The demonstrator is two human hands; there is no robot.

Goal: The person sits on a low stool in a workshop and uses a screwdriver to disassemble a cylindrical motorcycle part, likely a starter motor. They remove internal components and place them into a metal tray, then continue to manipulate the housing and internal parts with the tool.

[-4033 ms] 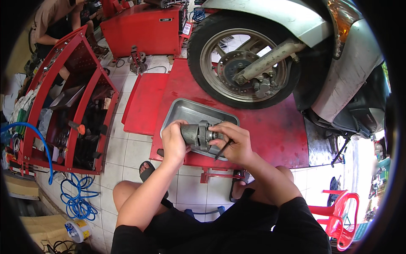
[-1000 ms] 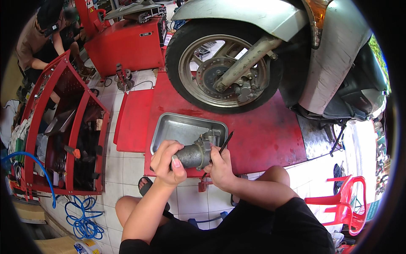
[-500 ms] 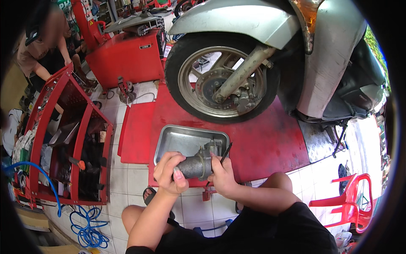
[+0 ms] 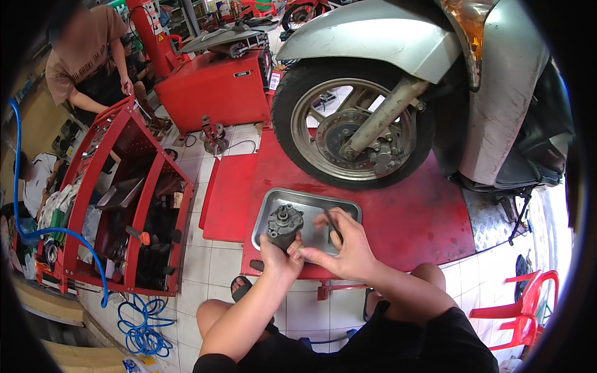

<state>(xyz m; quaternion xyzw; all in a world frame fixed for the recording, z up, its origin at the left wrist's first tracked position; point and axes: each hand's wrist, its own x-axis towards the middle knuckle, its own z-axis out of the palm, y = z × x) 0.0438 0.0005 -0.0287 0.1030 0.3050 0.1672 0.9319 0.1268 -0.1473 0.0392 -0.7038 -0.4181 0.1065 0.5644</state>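
Metal cylinder [image 4: 285, 225] now tipped — shaft end up, right one of the hands [image 4: 349, 247] off that end

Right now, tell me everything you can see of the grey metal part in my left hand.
The metal part looks dull and mottled, with a cylindrical body and a lobed end bearing a raised round centre. That end faces up toward the camera. Your left hand grips the lower body, seemingly over the tray.

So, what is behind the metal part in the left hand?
Behind the metal part in the left hand, the metal tray shows: its rim and some floor. Whatever the part and hand cover there cannot be seen.
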